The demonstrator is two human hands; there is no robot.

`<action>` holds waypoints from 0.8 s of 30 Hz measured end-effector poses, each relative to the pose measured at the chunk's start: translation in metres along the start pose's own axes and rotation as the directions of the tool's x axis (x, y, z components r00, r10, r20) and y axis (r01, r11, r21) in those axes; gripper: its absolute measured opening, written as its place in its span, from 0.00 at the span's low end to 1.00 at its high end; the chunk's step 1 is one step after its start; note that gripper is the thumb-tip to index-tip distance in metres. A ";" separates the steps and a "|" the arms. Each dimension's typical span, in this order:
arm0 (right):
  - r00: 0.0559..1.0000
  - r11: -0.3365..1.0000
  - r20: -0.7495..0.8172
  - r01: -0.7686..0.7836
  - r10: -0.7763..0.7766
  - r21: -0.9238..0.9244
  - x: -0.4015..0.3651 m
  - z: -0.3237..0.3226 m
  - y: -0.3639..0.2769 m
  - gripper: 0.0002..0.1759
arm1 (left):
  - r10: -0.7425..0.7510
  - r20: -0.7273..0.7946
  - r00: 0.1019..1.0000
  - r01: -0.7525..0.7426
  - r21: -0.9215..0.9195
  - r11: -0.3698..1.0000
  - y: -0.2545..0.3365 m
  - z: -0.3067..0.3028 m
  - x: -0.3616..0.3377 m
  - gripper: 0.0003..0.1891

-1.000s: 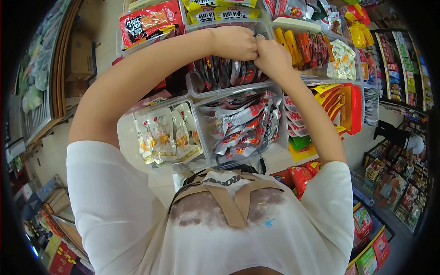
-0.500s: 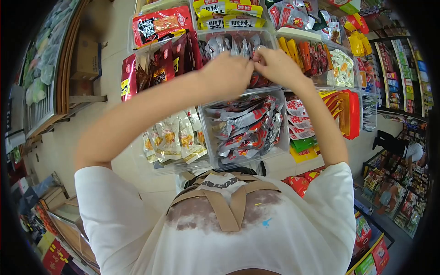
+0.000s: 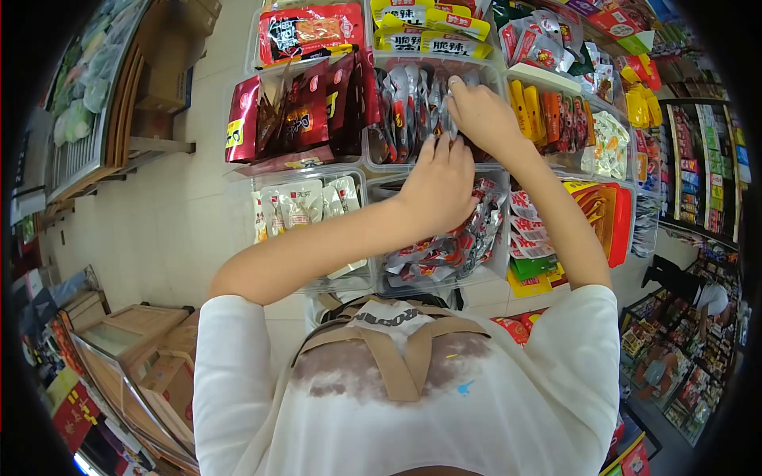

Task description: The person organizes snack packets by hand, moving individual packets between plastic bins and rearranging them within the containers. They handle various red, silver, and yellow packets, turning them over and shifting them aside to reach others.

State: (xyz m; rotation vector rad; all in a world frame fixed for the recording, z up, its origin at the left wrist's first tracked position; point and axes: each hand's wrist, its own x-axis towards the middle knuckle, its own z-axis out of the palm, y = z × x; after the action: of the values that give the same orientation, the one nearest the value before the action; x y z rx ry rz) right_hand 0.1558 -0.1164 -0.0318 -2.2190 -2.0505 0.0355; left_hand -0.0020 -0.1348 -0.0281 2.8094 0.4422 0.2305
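A clear bin [image 3: 390, 167] holds a row of silver-and-red snack packets [image 3: 401, 103] standing on edge. My left hand [image 3: 439, 189] reaches over its near rim, fingers stretched out and slightly apart, their tips touching the packets. At the right side of the same bin, my right hand [image 3: 486, 119] has its fingers bent against a silver packet; part of the grip is hidden behind the hand. Below my left hand, a second bin holds more silver-and-red packets [image 3: 429, 258] lying loosely in a heap.
Dark red packets [image 3: 298, 111] fill the bin to the left, with white pouches [image 3: 298, 204] nearer me. Yellow and orange packets [image 3: 548, 115] stand to the right. Vegetables lie on a rack [image 3: 107, 119] at far left. Another person [image 3: 710, 295] is at the far right, near shelves.
My hands were close together over the bin, fingers closed. They have moved apart; the left has come nearer me and its fingers have straightened. More of the upright packets now shows.
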 end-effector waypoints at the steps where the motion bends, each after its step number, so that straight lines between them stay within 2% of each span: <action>1: 1.000 1.000 0.001 0.002 -0.002 0.000 -0.002 0.001 -0.001 0.12 | 0.004 -0.034 0.999 -0.004 0.005 1.000 0.003 -0.004 -0.003 0.34; 4: 1.000 1.000 -0.007 -0.019 0.019 -0.014 -0.006 0.008 -0.001 0.13 | -0.013 -0.069 0.998 0.015 0.021 1.000 0.007 -0.007 -0.007 0.34; 6: 0.993 0.996 -0.088 0.072 -0.076 -0.052 -0.009 0.014 0.000 0.13 | -0.035 -0.064 0.997 0.037 0.029 0.999 0.008 -0.003 -0.008 0.33; 8: 0.991 0.992 -0.085 0.099 -0.105 -0.074 -0.009 0.014 -0.001 0.13 | -0.047 -0.137 0.990 0.058 0.081 0.995 0.011 0.004 -0.005 0.31; 12: 0.985 0.985 -0.100 0.131 -0.143 -0.112 -0.012 0.019 0.002 0.13 | -0.037 -0.141 0.989 0.040 0.025 0.999 0.012 0.007 0.003 0.26; 14: 0.982 0.985 -0.111 0.145 -0.155 -0.092 -0.012 0.022 0.005 0.14 | -0.066 -0.012 0.998 0.064 -0.098 0.993 0.013 0.007 0.008 0.23; 16: 0.978 0.984 -0.127 0.159 -0.168 -0.078 -0.009 0.015 0.004 0.14 | -0.055 0.001 0.998 0.055 -0.087 0.995 0.012 0.008 0.014 0.22; 18: 0.991 0.995 0.129 -0.047 0.035 0.090 -0.003 0.001 0.002 0.13 | -0.044 0.006 0.999 0.045 -0.076 0.996 0.013 0.010 0.016 0.21; 19: 0.992 0.995 0.125 -0.046 0.035 0.085 -0.003 -0.007 0.004 0.13 | -0.038 -0.062 0.997 0.036 -0.024 0.999 0.013 0.013 0.014 0.22; 21: 0.972 0.958 0.228 -0.109 0.047 0.266 0.002 -0.025 0.014 0.14 | -0.020 -0.150 0.988 0.026 0.038 0.999 0.009 0.014 0.014 0.23; 22: 0.986 0.967 0.163 -0.082 0.043 0.241 0.004 -0.040 0.018 0.17 | -0.026 -0.153 0.988 0.027 0.008 1.000 0.008 0.012 0.009 0.24; 23: 0.976 0.932 0.154 -0.195 0.154 0.305 0.003 -0.056 0.023 0.17 | -0.032 -0.155 0.987 0.029 -0.023 0.999 0.007 0.009 0.003 0.25; 24: 0.988 0.922 0.048 -0.155 0.148 0.355 0.004 -0.061 0.040 0.16 | -0.063 -0.080 0.995 0.057 -0.069 0.996 0.008 0.003 -0.003 0.28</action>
State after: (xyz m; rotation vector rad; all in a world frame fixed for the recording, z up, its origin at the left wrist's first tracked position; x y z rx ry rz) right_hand 0.2021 -0.1197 0.0248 -2.1417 -1.7077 0.4138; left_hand -0.0018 -0.1436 -0.0293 2.7245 0.5270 0.3429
